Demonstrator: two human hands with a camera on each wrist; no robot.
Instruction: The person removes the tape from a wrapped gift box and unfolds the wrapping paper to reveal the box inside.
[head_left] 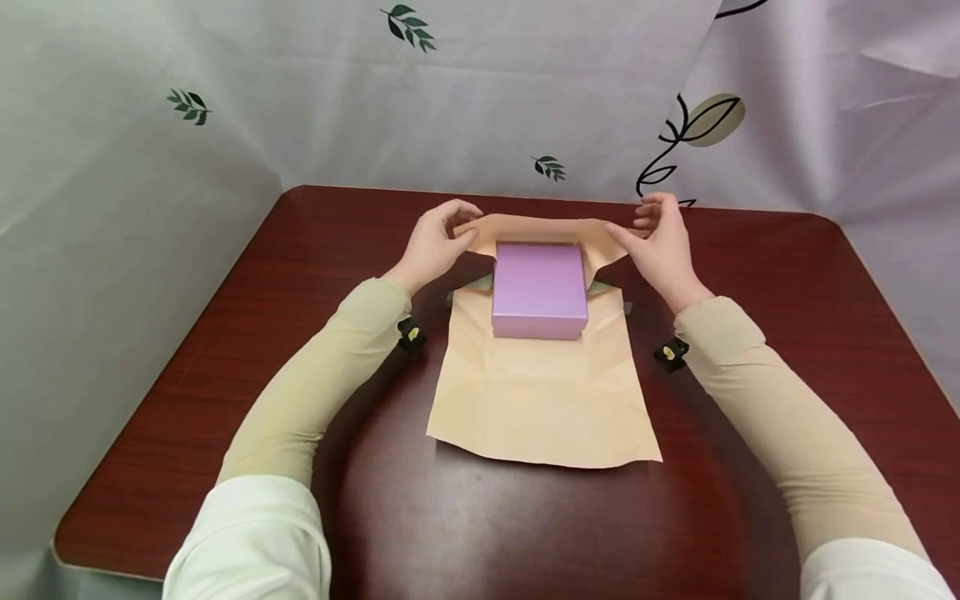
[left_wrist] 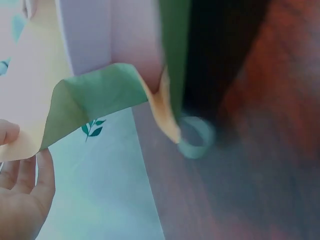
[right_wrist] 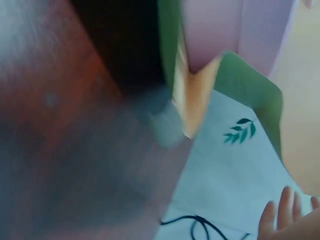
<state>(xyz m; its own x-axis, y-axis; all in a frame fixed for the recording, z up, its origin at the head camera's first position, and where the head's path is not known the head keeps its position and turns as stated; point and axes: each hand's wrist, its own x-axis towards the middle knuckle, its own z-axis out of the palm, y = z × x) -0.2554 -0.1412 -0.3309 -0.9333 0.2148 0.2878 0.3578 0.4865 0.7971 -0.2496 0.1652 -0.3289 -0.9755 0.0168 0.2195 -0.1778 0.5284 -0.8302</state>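
Note:
A purple box [head_left: 540, 282] sits on a sheet of tan wrapping paper [head_left: 555, 408], whose other face shows green in both wrist views. The far flap of the paper [head_left: 536, 227] is lifted and stands behind the box. My left hand [head_left: 435, 242] pinches the flap's left corner; in the left wrist view its thumb lies on the tan face, with fingers behind. At the flap's right end, my right hand [head_left: 663, 250] grips the other corner between thumb and fingers. The near part of the sheet lies creased toward me.
Clear tape pieces [head_left: 628, 308] stick out at the paper's sides. Everything rests on a dark red-brown table [head_left: 300, 333] with rounded corners. Behind it hangs a pale cloth [head_left: 480, 108] with leaf prints, close to the far edge.

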